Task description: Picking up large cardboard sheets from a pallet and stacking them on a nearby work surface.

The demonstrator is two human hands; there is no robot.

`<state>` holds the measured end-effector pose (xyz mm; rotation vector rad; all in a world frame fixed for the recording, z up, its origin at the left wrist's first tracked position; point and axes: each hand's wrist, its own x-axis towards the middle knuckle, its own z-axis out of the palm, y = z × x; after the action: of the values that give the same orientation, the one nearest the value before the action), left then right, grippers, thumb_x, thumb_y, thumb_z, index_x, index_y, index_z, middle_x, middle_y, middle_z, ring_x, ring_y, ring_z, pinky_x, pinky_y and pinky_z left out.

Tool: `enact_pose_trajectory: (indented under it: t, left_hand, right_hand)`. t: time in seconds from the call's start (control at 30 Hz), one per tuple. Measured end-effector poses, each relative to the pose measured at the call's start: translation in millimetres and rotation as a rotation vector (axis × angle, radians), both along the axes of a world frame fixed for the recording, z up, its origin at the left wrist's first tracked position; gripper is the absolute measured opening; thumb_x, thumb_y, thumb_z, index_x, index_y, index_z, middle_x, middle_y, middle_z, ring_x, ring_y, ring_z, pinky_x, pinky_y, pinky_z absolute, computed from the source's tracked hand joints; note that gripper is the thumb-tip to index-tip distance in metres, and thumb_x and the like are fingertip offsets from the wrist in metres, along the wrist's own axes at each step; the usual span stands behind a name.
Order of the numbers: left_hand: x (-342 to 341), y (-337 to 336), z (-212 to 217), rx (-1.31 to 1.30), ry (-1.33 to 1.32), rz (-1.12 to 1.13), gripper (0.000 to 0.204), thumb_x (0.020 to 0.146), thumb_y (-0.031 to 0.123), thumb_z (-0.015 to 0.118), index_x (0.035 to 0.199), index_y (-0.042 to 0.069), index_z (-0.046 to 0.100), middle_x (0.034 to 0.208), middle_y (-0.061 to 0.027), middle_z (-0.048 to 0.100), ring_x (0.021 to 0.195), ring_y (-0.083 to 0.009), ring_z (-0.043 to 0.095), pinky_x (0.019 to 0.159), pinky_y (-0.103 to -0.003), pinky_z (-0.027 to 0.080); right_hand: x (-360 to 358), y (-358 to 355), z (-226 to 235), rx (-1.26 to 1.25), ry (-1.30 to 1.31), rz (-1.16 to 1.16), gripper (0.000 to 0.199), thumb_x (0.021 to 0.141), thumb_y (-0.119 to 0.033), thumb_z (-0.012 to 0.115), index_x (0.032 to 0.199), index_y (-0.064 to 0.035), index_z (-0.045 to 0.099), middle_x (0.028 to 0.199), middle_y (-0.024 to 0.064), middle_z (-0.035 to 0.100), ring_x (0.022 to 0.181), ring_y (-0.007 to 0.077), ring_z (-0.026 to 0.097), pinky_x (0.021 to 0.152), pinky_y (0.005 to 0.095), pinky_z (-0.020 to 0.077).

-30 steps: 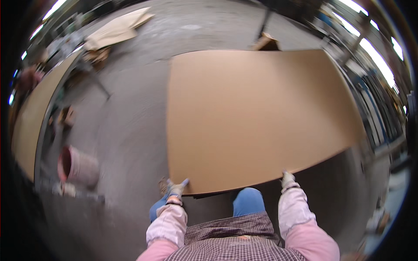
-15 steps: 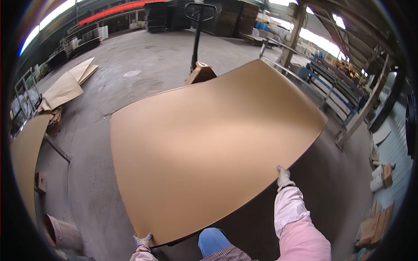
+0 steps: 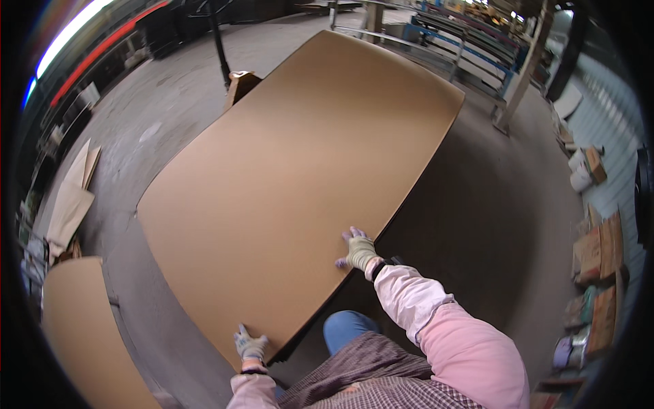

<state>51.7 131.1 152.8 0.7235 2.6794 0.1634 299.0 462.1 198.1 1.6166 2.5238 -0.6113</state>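
A big brown cardboard sheet (image 3: 293,184) spreads out in front of me, its far right part curving upward. Dark edges show beneath its near side, so more sheets may lie under it. My left hand (image 3: 251,344), in a pale glove, rests on the near left corner with fingers spread. Farther right, my right hand (image 3: 357,250) lies on the sheet close to its near edge, its gloved fingers apart. Neither hand grips the board.
Another cardboard sheet (image 3: 88,327) stands at the lower left, with loose brown pieces (image 3: 69,204) beyond it. A pallet jack handle (image 3: 219,48) rises past the far edge. Metal racking (image 3: 463,51) is at the far right; cartons (image 3: 598,252) line the right wall.
Both hands have gone from gripping the sheet's near edge to lying on it with spread fingers. The right hand has come nearer the left. The view has turned right and down.
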Motion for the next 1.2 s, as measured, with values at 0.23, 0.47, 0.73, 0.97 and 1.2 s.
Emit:
enact_pose_trajectory:
  t: [0.23, 0.47, 0.73, 0.97, 1.2]
  left_hand:
    - [13, 34, 9, -0.334, -0.149, 0.055, 0.08, 0.055, 0.034, 0.065, 0.121, 0.004, 0.033, 0.116, -0.0226, 0.039, 0.109, -0.0326, 0.039, 0.09, -0.034, 0.034]
    - [106, 225, 105, -0.029, -0.432, -0.273, 0.065, 0.061, 0.034, 0.066, 0.114, 0.003, 0.042, 0.103, -0.0188, 0.052, 0.098, -0.0287, 0.05, 0.081, -0.032, 0.041]
    - [162, 405, 101, -0.012, -0.513, -0.196, 0.072, 0.061, 0.033, 0.068, 0.117, -0.001, 0.037, 0.114, -0.0209, 0.043, 0.108, -0.0289, 0.041, 0.088, -0.033, 0.035]
    - [269, 621, 95, 0.093, -0.524, -0.241, 0.076, 0.053, 0.036, 0.071, 0.112, 0.002, 0.04, 0.111, -0.0188, 0.046, 0.105, -0.0298, 0.043, 0.086, -0.035, 0.037]
    - [344, 753, 55, -0.239, -0.288, -0.278, 0.083, 0.045, 0.036, 0.077, 0.111, 0.002, 0.04, 0.107, -0.0171, 0.049, 0.103, -0.0288, 0.045, 0.085, -0.034, 0.039]
  right_hand:
    - [19, -1, 4, -0.011, -0.006, 0.012, 0.086, 0.053, -0.045, 0.069, 0.122, -0.0111, 0.031, 0.13, 0.0188, 0.018, 0.12, 0.0328, 0.017, 0.096, 0.0445, 0.0193]
    - [44, 17, 71, -0.397, 0.01, 0.171, 0.071, 0.061, -0.043, 0.064, 0.119, -0.0101, 0.038, 0.126, 0.0185, 0.028, 0.116, 0.032, 0.029, 0.094, 0.043, 0.0246]
    - [223, 152, 163, -0.251, 0.293, -0.308, 0.046, 0.064, -0.036, 0.06, 0.1, -0.0071, 0.054, 0.098, 0.0147, 0.053, 0.094, 0.0291, 0.05, 0.079, 0.0386, 0.0393]
    - [368, 342, 202, -0.312, 0.49, -0.721, 0.042, 0.065, -0.02, 0.068, 0.098, 0.0014, 0.052, 0.094, 0.0141, 0.057, 0.089, 0.0219, 0.054, 0.078, 0.0298, 0.0419]
    - [500, 530, 118, -0.281, 0.597, -0.96, 0.05, 0.066, -0.029, 0.068, 0.102, 0.0006, 0.049, 0.095, 0.0092, 0.055, 0.087, 0.019, 0.051, 0.078, 0.0297, 0.0388]
